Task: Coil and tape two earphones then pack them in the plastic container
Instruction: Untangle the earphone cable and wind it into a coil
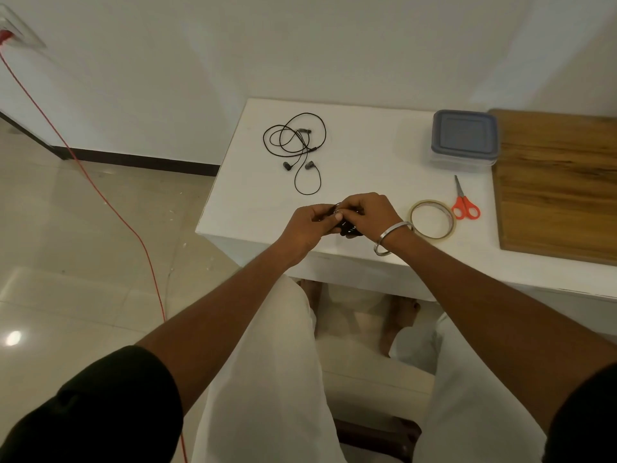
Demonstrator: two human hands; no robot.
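Observation:
A loose black earphone (295, 147) lies uncoiled on the white table (367, 162), toward the back left. Near the table's front edge my left hand (309, 225) and my right hand (365, 210) meet, both closed on a small black bundle of earphone cable (349, 230), which is mostly hidden by the fingers. A roll of clear tape (431, 219) lies flat just right of my right wrist. The plastic container (464, 140), with its grey-blue lid on, stands at the back right.
Red-handled scissors (464, 203) lie between the tape and the container. A wooden board (557, 185) covers the table's right end. A red cable (83, 168) runs across the floor at left. My knees are under the table's front edge.

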